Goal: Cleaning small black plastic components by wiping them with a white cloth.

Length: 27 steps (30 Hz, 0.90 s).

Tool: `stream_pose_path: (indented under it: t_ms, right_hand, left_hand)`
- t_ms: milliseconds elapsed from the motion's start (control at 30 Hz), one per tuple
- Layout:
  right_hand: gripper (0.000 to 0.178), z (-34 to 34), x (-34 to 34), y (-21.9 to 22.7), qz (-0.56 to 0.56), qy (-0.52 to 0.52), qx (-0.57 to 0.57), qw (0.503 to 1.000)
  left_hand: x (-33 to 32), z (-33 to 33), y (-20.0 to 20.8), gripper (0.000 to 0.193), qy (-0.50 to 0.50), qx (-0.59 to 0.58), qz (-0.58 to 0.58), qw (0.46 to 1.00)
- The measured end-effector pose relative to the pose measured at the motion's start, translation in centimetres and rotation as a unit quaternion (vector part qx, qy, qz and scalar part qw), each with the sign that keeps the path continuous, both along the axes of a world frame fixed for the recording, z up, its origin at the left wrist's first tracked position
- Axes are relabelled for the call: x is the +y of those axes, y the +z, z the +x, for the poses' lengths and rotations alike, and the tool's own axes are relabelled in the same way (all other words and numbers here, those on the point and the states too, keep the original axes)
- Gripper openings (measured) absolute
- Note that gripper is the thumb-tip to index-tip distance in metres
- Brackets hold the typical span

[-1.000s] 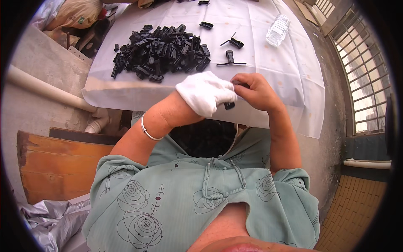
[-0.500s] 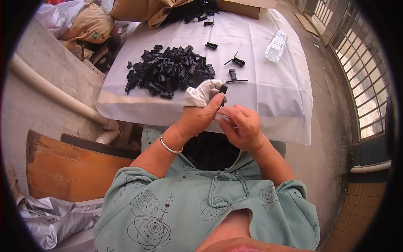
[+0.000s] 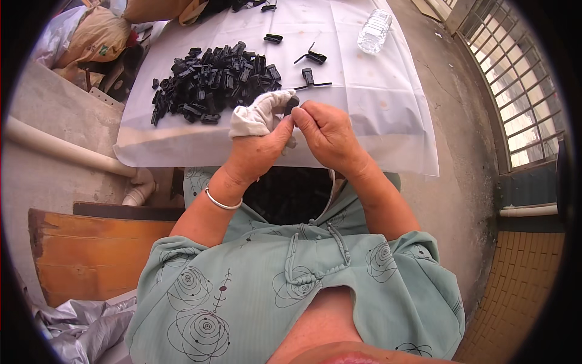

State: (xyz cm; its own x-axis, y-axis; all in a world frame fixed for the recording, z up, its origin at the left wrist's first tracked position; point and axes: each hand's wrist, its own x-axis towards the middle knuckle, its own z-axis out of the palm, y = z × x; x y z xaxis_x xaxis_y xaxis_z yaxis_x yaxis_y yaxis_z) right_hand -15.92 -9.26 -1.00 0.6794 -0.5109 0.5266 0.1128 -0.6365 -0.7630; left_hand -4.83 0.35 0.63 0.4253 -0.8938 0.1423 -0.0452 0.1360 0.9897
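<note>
A small black plastic part (image 3: pixel 291 105) stands up between my two hands, just above the table's near edge. My left hand (image 3: pixel 260 130), in a white glove over the fingers, is closed around it with the bare thumb pressed along its side. The bare right hand (image 3: pixel 330 136) pinches at the part's upper end; its fingertips cover whatever else they hold. Beyond the left hand lies a heap of similar black parts (image 3: pixel 212 82). Past my fingers, a part with a thin black strip (image 3: pixel 308 77) and another such part (image 3: pixel 314 57) lie apart from the heap.
A white sheet (image 3: pixel 376 115) covers the table. A clear plastic bottle (image 3: pixel 374 31) lies at the far right. One loose black piece (image 3: pixel 273 38) is farther back. In my lap is a dark container (image 3: pixel 288 194). Sacks (image 3: pixel 94 45) and a pipe (image 3: pixel 66 148) are on the left.
The right hand has gone from the part's lower end up to its top. Both hands are raised toward the table, and the whole view has shifted.
</note>
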Motion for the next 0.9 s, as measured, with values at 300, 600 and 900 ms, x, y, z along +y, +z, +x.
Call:
stream_pose_path:
  t_ms: [300,600,900]
  right_hand:
    - [0.028,1.7,0.3,-2.9,0.228,0.025,0.034,0.973]
    - [0.021,0.2,-0.8,-1.5,0.131,-0.013,0.052,0.990]
    - [0.013,-0.8,-1.7,-1.8,0.056,0.030,0.029,0.998]
  left_hand:
    - [-0.6,0.8,-2.7,0.029,0.088,-0.356,-0.091,0.926]
    - [-1.4,2.1,-2.7,0.026,0.020,-0.026,-0.032,0.999]
    - [-0.9,1.7,-1.5,0.030,-0.057,-0.018,0.017,0.998]
